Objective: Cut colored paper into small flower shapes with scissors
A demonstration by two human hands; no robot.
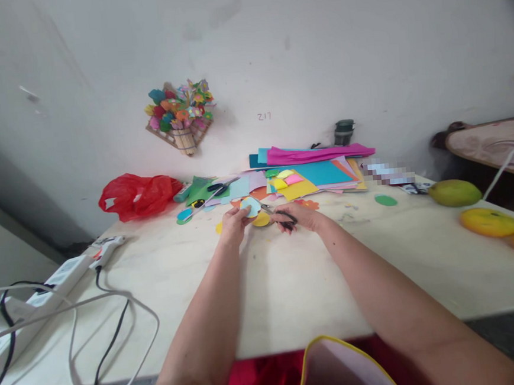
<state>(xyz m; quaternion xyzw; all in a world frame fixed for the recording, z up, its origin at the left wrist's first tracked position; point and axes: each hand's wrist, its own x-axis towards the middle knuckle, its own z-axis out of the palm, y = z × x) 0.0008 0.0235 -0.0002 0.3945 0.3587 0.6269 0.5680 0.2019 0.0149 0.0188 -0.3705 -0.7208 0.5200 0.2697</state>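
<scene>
Between the fingers of my left hand (236, 222) is a light blue paper piece (251, 206) with a rounded, partly cut outline. My right hand (301, 216) grips a pair of dark-handled scissors (284, 217), and their blades point left to the edge of the blue paper. Just under the hands lies a yellow paper circle (261, 219) on the table. An orange paper flower (306, 204) rests behind my right hand, partly hidden by it. Small paper scraps (349, 204) are scattered to the right.
Coloured paper sheets (327, 175) are stacked at the wall, with a second pair of scissors (221, 187) on the left. A red plastic bag (139, 196) lies further left. Cables and a power strip (63, 279) occupy the left side; mangoes (455, 193) sit at the right edge.
</scene>
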